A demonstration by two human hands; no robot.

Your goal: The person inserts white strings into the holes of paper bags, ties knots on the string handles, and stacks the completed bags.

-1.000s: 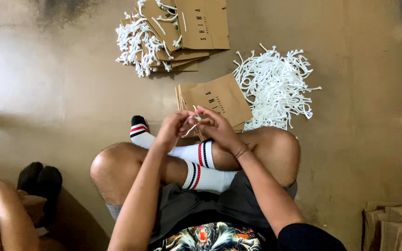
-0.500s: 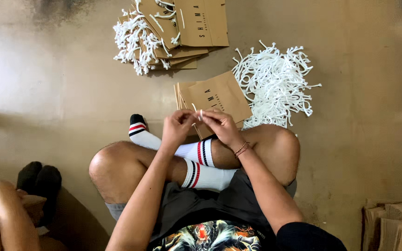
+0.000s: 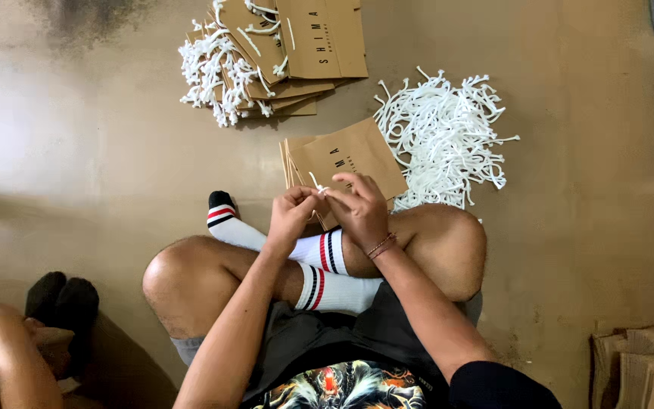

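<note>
White cord (image 3: 319,188) sits pinched between your left hand (image 3: 291,216) and right hand (image 3: 359,210), both sets of fingers closed tight on it just above the top edge of the brown paper bag stack (image 3: 350,157) at twelve o'clock from your crossed legs. At one o'clock lies a loose heap of white cord handles (image 3: 448,136). Finished bags with handles (image 3: 266,60) are piled at eleven o'clock on the floor (image 3: 77,136).

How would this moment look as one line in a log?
left hand: pinching white cord | right hand: pinching same cord | under hands: brown paper bags | beside: loose cord pile
</note>
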